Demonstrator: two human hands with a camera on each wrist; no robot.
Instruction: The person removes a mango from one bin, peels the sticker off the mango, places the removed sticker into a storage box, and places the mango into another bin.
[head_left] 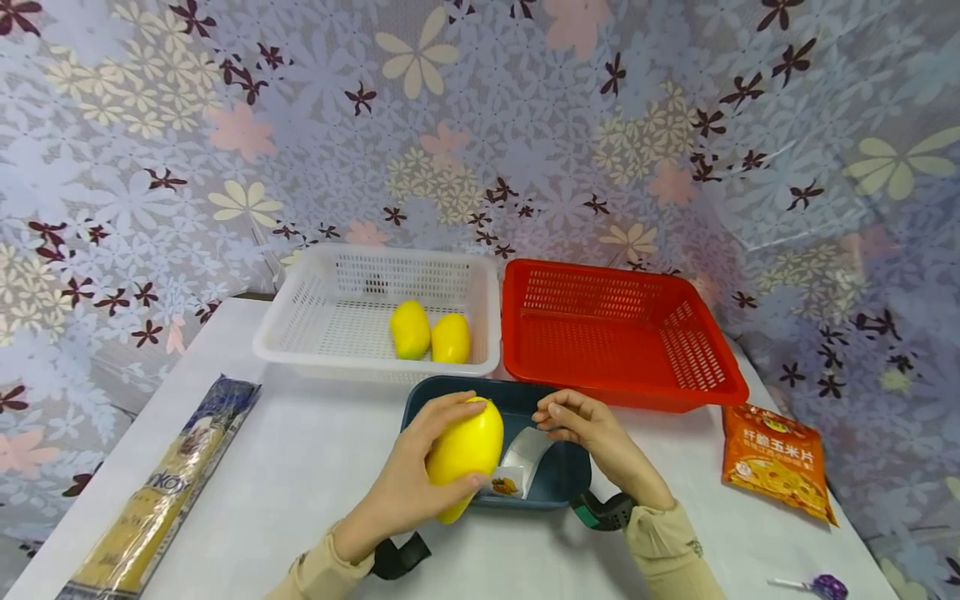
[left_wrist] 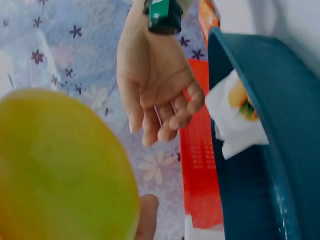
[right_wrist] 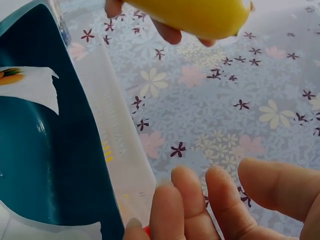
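A yellow mango point(head_left: 467, 446) is gripped in my left hand point(head_left: 408, 475), thumb on the near side and fingers over the far side. It is held above the left part of a dark teal bin point(head_left: 566, 479). Greenish skin shows on the mango point(left_wrist: 65, 165) in the left wrist view. My right hand point(head_left: 592, 425) hovers over the bin's right side with loosely bent fingers and nothing in them. Inside the bin lies a white paper strip point(head_left: 527, 454) with a small fruit picture at its near end.
Two mangoes point(head_left: 430, 333) lie in a white basket point(head_left: 300, 358) behind the bin. Beside it stands a red basket point(head_left: 622, 383). A long pasta pack point(head_left: 165, 492) lies at left; an orange snack bag point(head_left: 777, 462) and a lollipop point(head_left: 825, 586) lie at right.
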